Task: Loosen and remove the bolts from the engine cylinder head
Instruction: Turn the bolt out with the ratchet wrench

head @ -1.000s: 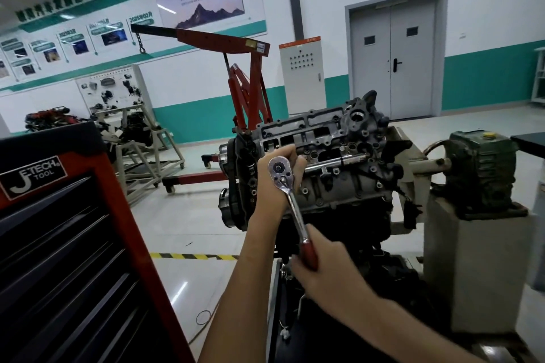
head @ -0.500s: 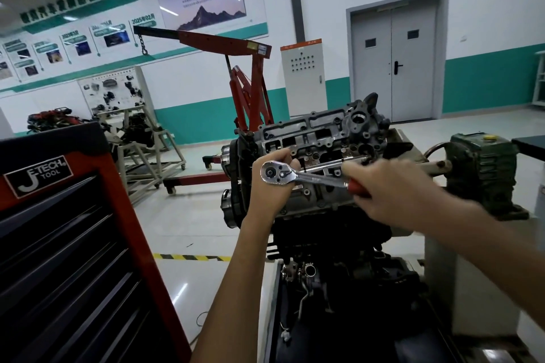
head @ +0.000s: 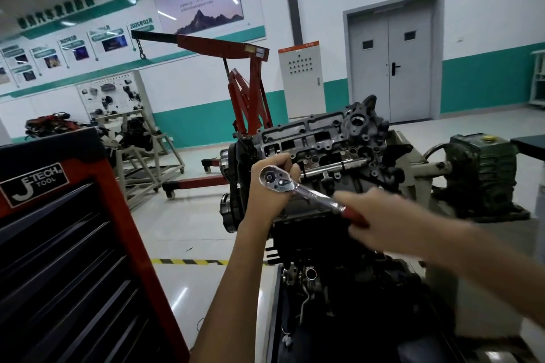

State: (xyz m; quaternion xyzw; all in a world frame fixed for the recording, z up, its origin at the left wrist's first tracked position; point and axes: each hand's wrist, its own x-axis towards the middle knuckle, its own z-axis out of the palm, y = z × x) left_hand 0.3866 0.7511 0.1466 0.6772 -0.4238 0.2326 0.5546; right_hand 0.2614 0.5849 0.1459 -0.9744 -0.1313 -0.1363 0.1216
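Engine [head: 324,144] sits mid-frame on a stand, its cylinder head [head: 312,138] facing up & toward the camera; bolts too small to pick out. Wrench [head: 298,189] is in front of the head's near edge: round chrome end at 9 o'clock, red grip pointing to approx 4 o'clock. L hand [head: 274,186] is curled behind & around the chrome end, knuckles up, holding it. R hand [head: 380,215], motion-blurred, is wrapped round the red grip. A silver bar [head: 334,166] runs from behind the L hand toward 3 o'clock across the head; can't tell if it's part of the wrench. Red & black tool cabinet [head: 73,244] fills the 8 o'clock corner. Red hoist [head: 247,79] stands at 11 o'clock of the engine, grey control box [head: 300,76] at 12, grey double door [head: 389,59] at 1, green gearbox [head: 480,174] at 3, w/ a pale shaft btwn it & the stand.
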